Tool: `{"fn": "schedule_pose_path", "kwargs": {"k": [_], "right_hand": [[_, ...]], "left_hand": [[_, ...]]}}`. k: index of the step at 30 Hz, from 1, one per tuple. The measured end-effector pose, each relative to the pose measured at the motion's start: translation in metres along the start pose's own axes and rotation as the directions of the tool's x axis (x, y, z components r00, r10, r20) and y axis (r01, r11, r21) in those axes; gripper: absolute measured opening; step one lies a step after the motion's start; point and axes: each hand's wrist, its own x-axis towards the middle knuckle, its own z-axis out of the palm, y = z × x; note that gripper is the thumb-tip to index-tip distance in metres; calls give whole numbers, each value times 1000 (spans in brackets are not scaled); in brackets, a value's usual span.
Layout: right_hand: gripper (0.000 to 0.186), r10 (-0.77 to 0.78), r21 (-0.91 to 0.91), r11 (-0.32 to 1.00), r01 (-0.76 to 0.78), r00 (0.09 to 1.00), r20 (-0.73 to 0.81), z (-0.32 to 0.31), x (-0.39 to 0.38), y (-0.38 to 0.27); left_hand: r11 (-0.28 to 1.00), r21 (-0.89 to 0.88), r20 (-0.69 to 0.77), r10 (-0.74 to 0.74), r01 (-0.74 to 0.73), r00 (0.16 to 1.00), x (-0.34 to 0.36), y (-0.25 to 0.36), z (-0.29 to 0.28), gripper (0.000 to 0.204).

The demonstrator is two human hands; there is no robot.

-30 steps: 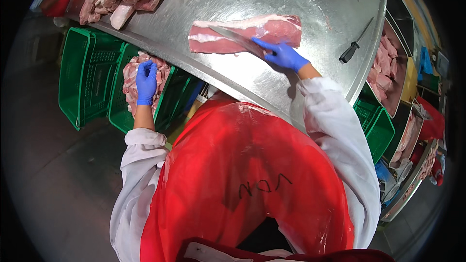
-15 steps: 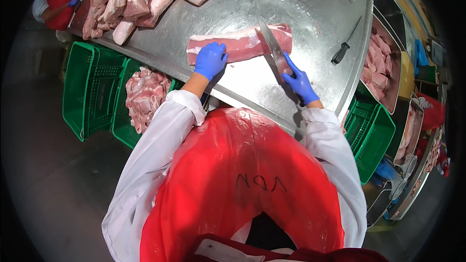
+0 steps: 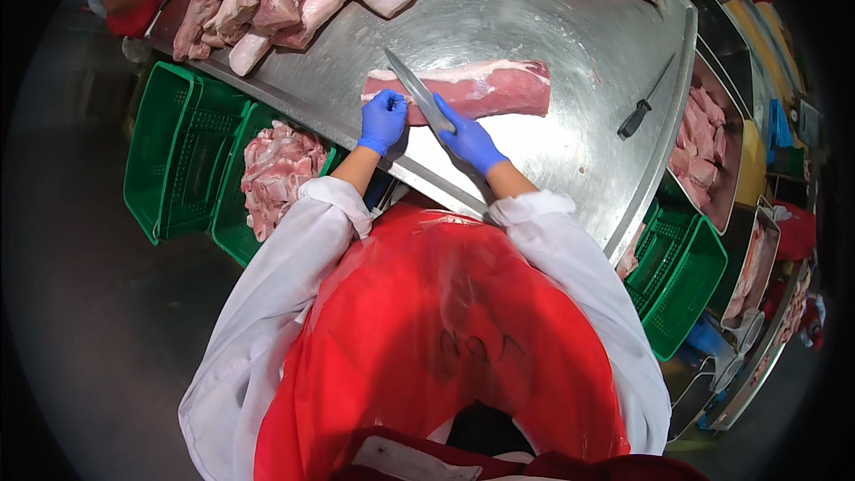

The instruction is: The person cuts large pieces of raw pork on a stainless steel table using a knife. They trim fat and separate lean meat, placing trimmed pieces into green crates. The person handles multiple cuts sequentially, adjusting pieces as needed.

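Note:
A long pork loin (image 3: 499, 93), pink with a pale fat strip along its far edge, lies across the steel table (image 3: 570, 160). My right hand (image 3: 472, 141), in a blue glove, is closed round the handle of a long knife (image 3: 411, 86). Its blade slants up and left over the left part of the loin. At the loin's left end is my left hand (image 3: 385, 120), also blue-gloved, with its fingers curled together. What those fingertips pinch, if anything, is too small to tell.
Meat pieces (image 3: 294, 0) are heaped at the far left. A black-handled sharpening steel (image 3: 635, 118) lies to the right. Green crates (image 3: 169, 156) stand left, one holding meat trimmings (image 3: 278, 174); another green crate (image 3: 686, 276) stands right. Another person (image 3: 134, 0) works at the far left.
My right hand has brought the knife left, from the loin's right part to its left part. My left hand's fingers, which lay on the meat, are now curled together.

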Motion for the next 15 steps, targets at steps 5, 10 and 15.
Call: {"fn": "schedule_pose_path", "kwargs": {"k": [5, 10, 15], "right_hand": [[72, 55, -6, 999, -54, 983, 175, -8, -26, -2], [72, -1, 23, 1000, -1, 998, 71, 6, 18, -20], [69, 59, -83, 996, -43, 979, 193, -16, -61, -23]], "left_hand": [[988, -149, -25, -52, 48, 998, -7, -34, -20, 5], [971, -238, 27, -8, 14, 1000, -5, -19, -28, 3], [950, -308, -60, -69, 47, 996, -15, -52, -68, 4]]}}
